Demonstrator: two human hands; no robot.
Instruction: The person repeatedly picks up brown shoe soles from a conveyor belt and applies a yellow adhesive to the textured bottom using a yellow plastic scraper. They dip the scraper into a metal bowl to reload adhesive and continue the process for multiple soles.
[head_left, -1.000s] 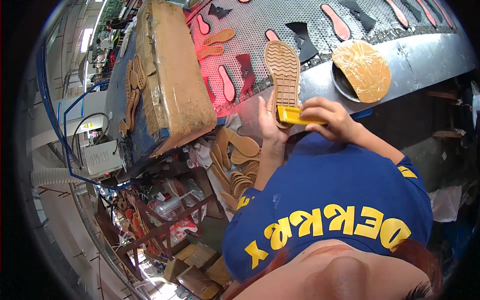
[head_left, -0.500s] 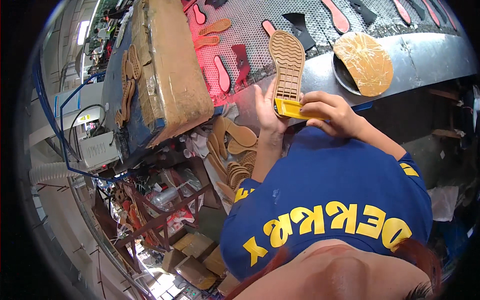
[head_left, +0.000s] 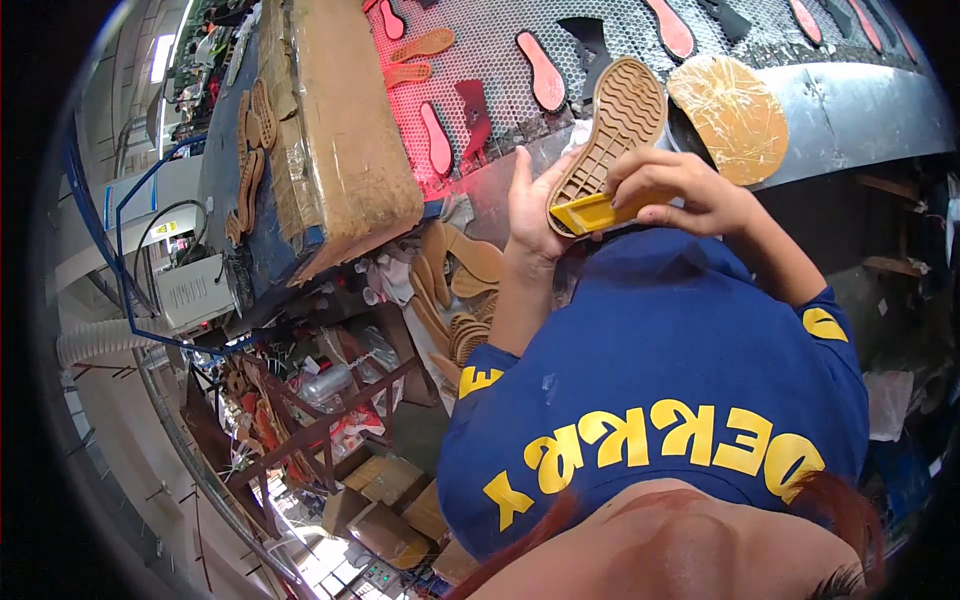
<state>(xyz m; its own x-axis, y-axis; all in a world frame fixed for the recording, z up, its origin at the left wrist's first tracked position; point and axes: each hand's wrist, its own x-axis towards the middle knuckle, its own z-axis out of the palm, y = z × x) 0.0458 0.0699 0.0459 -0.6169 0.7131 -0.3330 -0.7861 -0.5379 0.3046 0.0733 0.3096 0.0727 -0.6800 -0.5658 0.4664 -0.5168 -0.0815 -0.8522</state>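
Observation:
A tan shoe sole (head_left: pixel 628 105) with a wavy, gridded tread is tilted up in front of my chest. My left hand (head_left: pixel 535 208) supports its lower end from beneath, palm up, with the thumb standing apart at its left side. In my right hand (head_left: pixel 690 192), pinched between thumb and fingers, is a flat yellow tool (head_left: pixel 590 215). It lies across the sole's lower end, seemingly against the edge; its exact kind cannot be made out. The fingers of my left hand are mostly hidden behind the sole.
Pink insoles (head_left: pixel 545 75) and dark cut pieces (head_left: pixel 585 45) lie on a perforated metal mesh (head_left: pixel 480 60) ahead. A round tan board (head_left: pixel 735 120) sits on the metal ledge (head_left: pixel 850 105). To the left stand a taped cardboard box (head_left: pixel 350 150) and a pile of soles (head_left: pixel 470 265).
The sole's upper end has swung right and tilted over. The yellow tool has turned so its right end sits higher, and my right hand has shifted slightly up and right.

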